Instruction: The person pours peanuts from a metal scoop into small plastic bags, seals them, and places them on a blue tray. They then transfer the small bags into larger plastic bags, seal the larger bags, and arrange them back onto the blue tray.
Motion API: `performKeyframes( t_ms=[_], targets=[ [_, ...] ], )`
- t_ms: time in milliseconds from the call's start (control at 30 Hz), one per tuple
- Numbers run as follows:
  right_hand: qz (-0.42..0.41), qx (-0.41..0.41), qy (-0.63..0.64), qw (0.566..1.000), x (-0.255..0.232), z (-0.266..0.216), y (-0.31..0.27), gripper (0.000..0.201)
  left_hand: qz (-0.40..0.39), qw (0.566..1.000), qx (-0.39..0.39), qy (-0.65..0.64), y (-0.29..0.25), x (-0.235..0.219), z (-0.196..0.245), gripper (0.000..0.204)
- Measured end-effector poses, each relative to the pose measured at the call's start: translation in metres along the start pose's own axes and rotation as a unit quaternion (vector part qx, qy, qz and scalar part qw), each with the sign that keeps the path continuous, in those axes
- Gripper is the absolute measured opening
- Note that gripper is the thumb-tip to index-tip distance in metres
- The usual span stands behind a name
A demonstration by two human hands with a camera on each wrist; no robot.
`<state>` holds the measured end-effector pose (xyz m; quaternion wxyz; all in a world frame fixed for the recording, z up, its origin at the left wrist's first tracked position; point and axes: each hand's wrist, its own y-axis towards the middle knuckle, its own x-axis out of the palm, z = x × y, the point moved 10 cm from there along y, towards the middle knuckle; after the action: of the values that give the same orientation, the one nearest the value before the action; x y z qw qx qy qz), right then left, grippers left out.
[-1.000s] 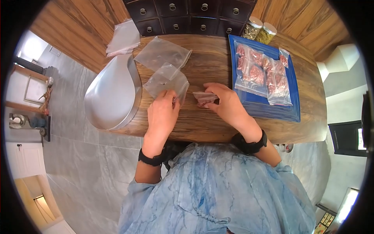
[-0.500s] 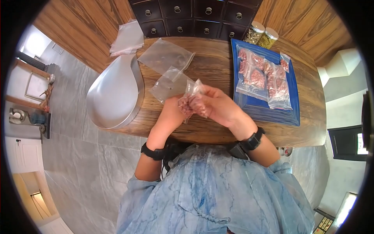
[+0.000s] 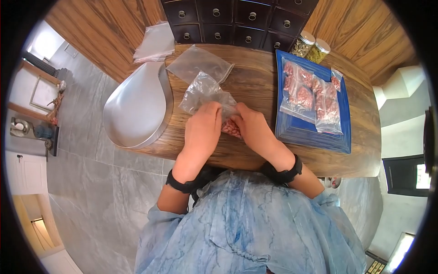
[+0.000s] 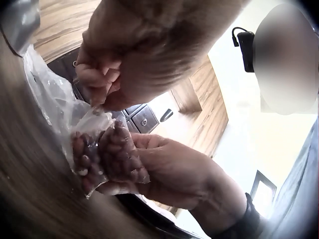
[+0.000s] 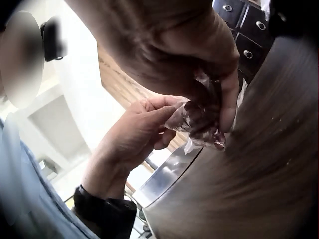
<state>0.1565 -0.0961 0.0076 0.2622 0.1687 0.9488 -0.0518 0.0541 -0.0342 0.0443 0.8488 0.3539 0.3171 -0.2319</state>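
Note:
Both hands hold a small clear bag of reddish-brown nuts or beans [image 3: 231,128] low over the table's front part. The left hand [image 3: 203,130] pinches the bag's upper edge with curled fingertips, as the left wrist view shows. On the other side, the right hand [image 3: 258,130] grips the bag's filled part [image 4: 117,154] between thumb and fingers. A crumpled clear bag [image 3: 200,89] lies just beyond the left hand, and a flat clear bag [image 3: 196,64] lies behind it. In the right wrist view the filled bag [image 5: 199,122] sits between both hands.
A silver teardrop-shaped tray [image 3: 137,109] stands left, with stacked clear bags [image 3: 155,43] behind it. At right, a blue tray [image 3: 315,140] bears several filled bags [image 3: 326,105]. Two jars [image 3: 318,51] and a dark drawer cabinet [image 3: 232,23] stand at the back.
The right hand has brought the filled bag left to the left hand. Both hands raised it, then lowered it. The left hand has let go of the empty bag it touched.

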Motion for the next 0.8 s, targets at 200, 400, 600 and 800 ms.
performKeyframes(
  t_ms=[200, 400, 600, 800],
  targets=[
    [0.038, -0.202, -0.166, 0.964, 0.012, -0.026, -0.011, 0.015, -0.040, 0.997, -0.023, 0.067, 0.000, 0.011, 0.005, 0.013],
    [0.012, -0.007, -0.036, 0.999, -0.007, 0.018, 0.007, 0.014, -0.095, 0.992, 0.036, 0.077, -0.010, 0.028, 0.009, 0.015],
    [0.036, 0.129, 0.145, 0.980, -0.010, 0.049, 0.008, 0.018, -0.072, 0.997, 0.001, 0.036, -0.013, 0.019, 0.005, 0.021],
    [0.083, 0.126, 0.296, 0.943, -0.006, 0.061, 0.013, 0.017, -0.054, 0.991, -0.064, -0.103, -0.014, 0.021, -0.005, 0.022]
  ],
)
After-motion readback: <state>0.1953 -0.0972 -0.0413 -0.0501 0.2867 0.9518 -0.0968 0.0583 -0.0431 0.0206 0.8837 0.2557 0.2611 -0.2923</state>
